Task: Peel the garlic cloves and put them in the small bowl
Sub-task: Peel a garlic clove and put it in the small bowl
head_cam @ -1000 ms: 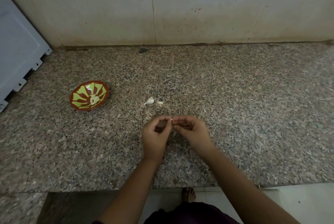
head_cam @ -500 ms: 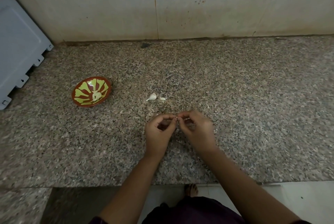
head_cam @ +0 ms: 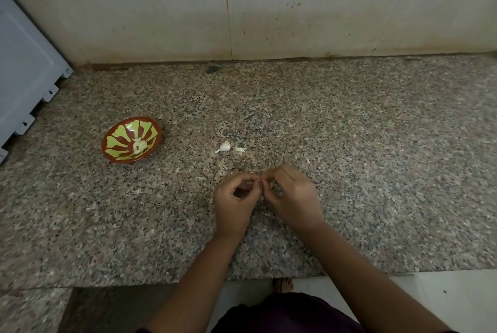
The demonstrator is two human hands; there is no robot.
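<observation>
Head view, looking down on your speckled granite counter (head_cam: 349,171): your left hand (head_cam: 236,203) and right hand (head_cam: 295,198) meet just above the stone near its front edge, thumbs and forefingers pinched tip to tip. Both hands are curled nearly closed, and whatever they pinch is hidden at the point where the fingertips (head_cam: 259,180) touch — only a tiny pale fleck shows there, too small for you to call it a clove or a scrap of skin. So I cannot tell what either hand actually has hold of. Beyond your hands, further from you, an unpeeled garlic clove (head_cam: 223,146) lies on the counter with its pointed tail aimed left, and a small skin fragment (head_cam: 240,149) sits just beside it on the right, apart from it. Well off to the left stands the small bowl (head_cam: 132,143) — red-brown with yellow-green petal shapes — holding a little pale heap of peeled garlic (head_cam: 139,146) near its centre. A grey-white panel (head_cam: 24,85) leans at the far left edge of the counter, and a stained wall (head_cam: 269,10) rises behind.
</observation>
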